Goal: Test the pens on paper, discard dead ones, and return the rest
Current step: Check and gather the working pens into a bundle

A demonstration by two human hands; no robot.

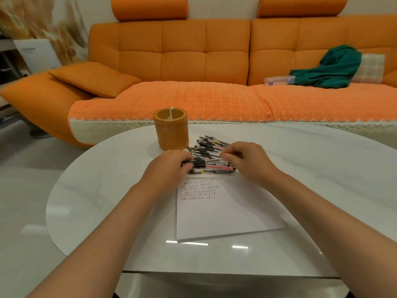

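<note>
Several clear-barrelled pens [209, 150] with black caps lie in a pile on the white table [107, 190], just right of an empty bamboo pen holder [171, 131]. My left hand [169, 166] lies on the pile's left end, fingers curled round the capped ends of some pens. At the pile's right end, the fingers of my right hand [247, 160] curl over other pens. A white sheet of paper [223, 214] with rows of small test marks near its top lies right in front of the pile.
An orange sofa [193, 61] stands behind the table. On its right seat lie a clear plastic box [279, 80], a green cloth [330, 69] and a checked cushion. The table's near edge runs just below the paper.
</note>
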